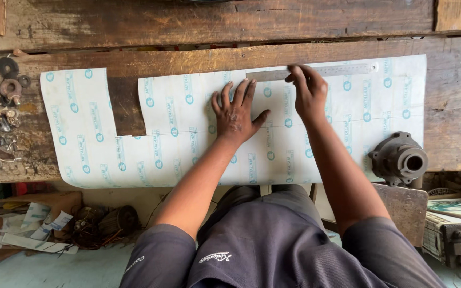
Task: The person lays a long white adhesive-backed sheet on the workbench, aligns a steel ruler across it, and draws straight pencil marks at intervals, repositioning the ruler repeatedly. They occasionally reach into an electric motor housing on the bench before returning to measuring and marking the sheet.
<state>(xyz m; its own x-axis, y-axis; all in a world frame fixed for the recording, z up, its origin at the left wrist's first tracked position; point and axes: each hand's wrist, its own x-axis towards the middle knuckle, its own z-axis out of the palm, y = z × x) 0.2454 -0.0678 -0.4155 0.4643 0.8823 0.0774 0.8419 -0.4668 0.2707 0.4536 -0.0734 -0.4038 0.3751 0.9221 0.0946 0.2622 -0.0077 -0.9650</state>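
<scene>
Left hand (236, 113) lies flat, fingers spread, pinning the sheet (188, 133) at centre frame; right hand (308, 92) presses the ruler (342, 69). Keep both firm so nothing slips.

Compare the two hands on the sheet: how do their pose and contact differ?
The left hand lies flat with fingers spread, palm down on the white printed sheet; the right hand is bent, fingertips pressing on the steel ruler. The left hand sits nearer the body, the right hand farther up near the sheet's top edge. Both are bare and hold nothing aloft, and both press down over the same sheet on the wooden bench.
</scene>
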